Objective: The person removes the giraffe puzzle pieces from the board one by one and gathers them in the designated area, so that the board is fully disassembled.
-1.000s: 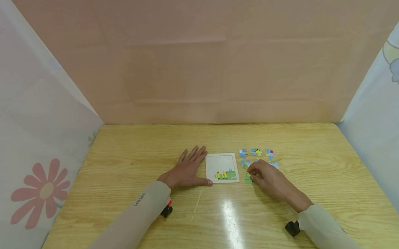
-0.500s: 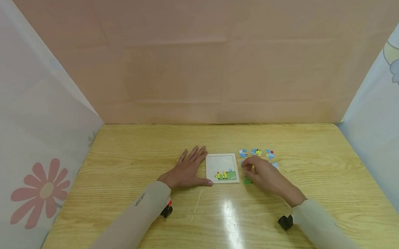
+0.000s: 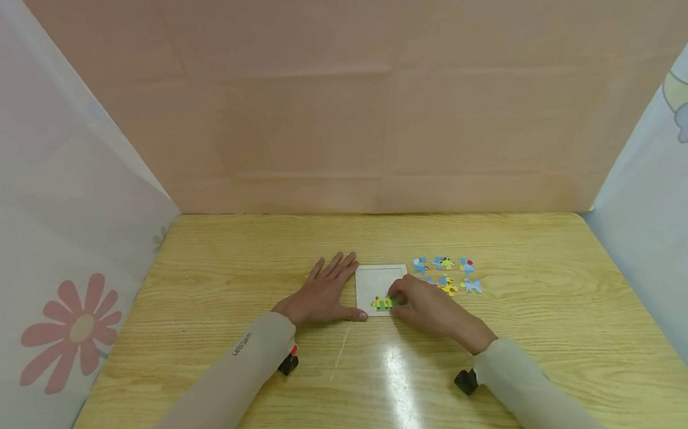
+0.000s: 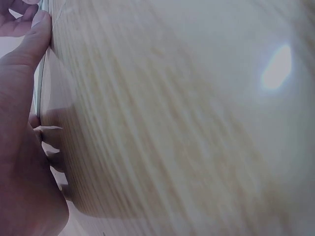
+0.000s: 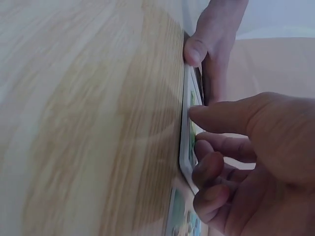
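A white square puzzle board [image 3: 375, 277] lies on the table, with a few yellow and green pieces [image 3: 382, 302] fitted along its lower part. My left hand [image 3: 321, 298] lies flat with spread fingers against the board's left side, thumb at the lower left corner. Over the board's lower right part, my right hand [image 3: 424, 305] pinches a puzzle piece with thumb and forefinger, mostly hidden by the fingers. In the right wrist view, the thumb [image 5: 211, 117] and forefinger come down right at the board's surface, the other fingers curled.
Several loose puzzle pieces [image 3: 445, 263] in blue, yellow and red lie in rows to the right of the board. A green piece [image 5: 175, 212] lies past the board's edge. Printed cloth walls stand left and right, with a tan backdrop [image 3: 309, 107] behind the wooden table.
The right hand has moved left from the loose pieces onto the board's right part, uncovering more of the second row. The left hand and the board have stayed in place.
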The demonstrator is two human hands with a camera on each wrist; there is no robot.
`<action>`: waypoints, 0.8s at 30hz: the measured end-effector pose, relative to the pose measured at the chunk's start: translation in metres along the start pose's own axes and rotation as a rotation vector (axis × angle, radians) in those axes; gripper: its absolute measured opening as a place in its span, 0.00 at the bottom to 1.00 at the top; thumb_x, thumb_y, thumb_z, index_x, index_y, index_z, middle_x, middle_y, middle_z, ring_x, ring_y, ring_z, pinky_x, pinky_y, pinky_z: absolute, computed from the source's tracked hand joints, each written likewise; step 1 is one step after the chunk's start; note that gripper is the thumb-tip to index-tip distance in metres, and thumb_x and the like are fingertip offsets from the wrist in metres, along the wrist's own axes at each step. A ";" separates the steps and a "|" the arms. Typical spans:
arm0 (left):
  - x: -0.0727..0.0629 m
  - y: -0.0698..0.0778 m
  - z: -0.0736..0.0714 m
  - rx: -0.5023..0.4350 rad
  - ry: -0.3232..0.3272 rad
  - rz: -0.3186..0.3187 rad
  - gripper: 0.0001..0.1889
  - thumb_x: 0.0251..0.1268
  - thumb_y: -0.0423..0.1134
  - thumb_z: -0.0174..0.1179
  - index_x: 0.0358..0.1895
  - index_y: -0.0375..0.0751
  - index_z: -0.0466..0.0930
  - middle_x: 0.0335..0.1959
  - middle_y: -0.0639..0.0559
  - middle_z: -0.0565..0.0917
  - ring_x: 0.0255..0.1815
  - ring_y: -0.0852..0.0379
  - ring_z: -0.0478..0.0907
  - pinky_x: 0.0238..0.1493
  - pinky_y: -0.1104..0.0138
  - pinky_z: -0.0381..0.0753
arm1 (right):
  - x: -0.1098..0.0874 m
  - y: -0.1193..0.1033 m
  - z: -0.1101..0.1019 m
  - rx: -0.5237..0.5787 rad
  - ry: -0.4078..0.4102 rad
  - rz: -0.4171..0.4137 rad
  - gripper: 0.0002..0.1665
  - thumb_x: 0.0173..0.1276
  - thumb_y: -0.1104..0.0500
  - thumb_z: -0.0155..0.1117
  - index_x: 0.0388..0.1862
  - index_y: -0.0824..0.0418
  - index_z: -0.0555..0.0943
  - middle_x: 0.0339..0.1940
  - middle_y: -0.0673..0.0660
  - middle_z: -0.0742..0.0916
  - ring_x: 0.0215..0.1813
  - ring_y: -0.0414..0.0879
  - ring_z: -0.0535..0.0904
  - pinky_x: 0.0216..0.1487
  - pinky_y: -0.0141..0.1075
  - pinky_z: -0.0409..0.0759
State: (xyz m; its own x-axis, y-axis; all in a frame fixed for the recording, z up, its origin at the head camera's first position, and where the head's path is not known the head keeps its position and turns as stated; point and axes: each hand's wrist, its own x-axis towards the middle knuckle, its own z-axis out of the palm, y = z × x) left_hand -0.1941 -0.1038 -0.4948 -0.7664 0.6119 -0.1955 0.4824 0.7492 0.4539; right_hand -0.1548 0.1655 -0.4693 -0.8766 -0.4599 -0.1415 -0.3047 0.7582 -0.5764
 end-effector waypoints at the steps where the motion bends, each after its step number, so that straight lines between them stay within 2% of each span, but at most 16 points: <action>1: 0.000 0.000 0.000 -0.001 0.001 0.000 0.59 0.67 0.73 0.63 0.89 0.46 0.43 0.92 0.52 0.38 0.93 0.48 0.31 0.91 0.43 0.29 | 0.001 -0.001 0.001 -0.005 -0.004 0.006 0.16 0.74 0.56 0.72 0.57 0.58 0.85 0.52 0.51 0.87 0.54 0.46 0.86 0.56 0.47 0.86; 6: 0.000 -0.001 0.001 -0.002 -0.006 -0.003 0.60 0.67 0.74 0.62 0.90 0.46 0.42 0.92 0.53 0.37 0.93 0.49 0.30 0.91 0.44 0.29 | 0.004 -0.006 0.001 -0.015 -0.036 0.034 0.20 0.73 0.51 0.74 0.58 0.57 0.82 0.49 0.50 0.86 0.49 0.44 0.83 0.54 0.45 0.85; 11: 0.000 -0.001 0.000 -0.003 -0.007 -0.003 0.60 0.67 0.73 0.62 0.90 0.47 0.42 0.92 0.54 0.36 0.93 0.49 0.29 0.91 0.44 0.28 | 0.012 -0.005 0.000 -0.003 -0.078 0.039 0.17 0.74 0.53 0.73 0.55 0.58 0.82 0.44 0.50 0.86 0.43 0.42 0.80 0.49 0.42 0.83; 18: -0.001 -0.002 0.000 0.005 -0.019 -0.003 0.60 0.68 0.74 0.61 0.90 0.47 0.40 0.92 0.54 0.35 0.93 0.50 0.28 0.91 0.44 0.27 | 0.020 -0.003 -0.003 0.045 -0.125 0.037 0.14 0.74 0.56 0.72 0.53 0.59 0.82 0.42 0.51 0.87 0.43 0.42 0.81 0.48 0.41 0.83; 24: 0.000 -0.003 0.000 0.003 -0.027 0.000 0.60 0.68 0.74 0.60 0.90 0.46 0.40 0.92 0.54 0.34 0.93 0.50 0.27 0.91 0.44 0.26 | 0.020 -0.002 -0.003 0.068 -0.116 0.025 0.14 0.73 0.57 0.73 0.51 0.60 0.81 0.45 0.54 0.87 0.46 0.45 0.81 0.51 0.43 0.84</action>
State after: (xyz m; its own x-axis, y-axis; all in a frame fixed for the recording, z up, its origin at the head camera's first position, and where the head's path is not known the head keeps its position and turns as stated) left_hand -0.1954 -0.1058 -0.4959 -0.7550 0.6181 -0.2190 0.4831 0.7501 0.4515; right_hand -0.1725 0.1562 -0.4679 -0.8336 -0.4945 -0.2463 -0.2540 0.7389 -0.6241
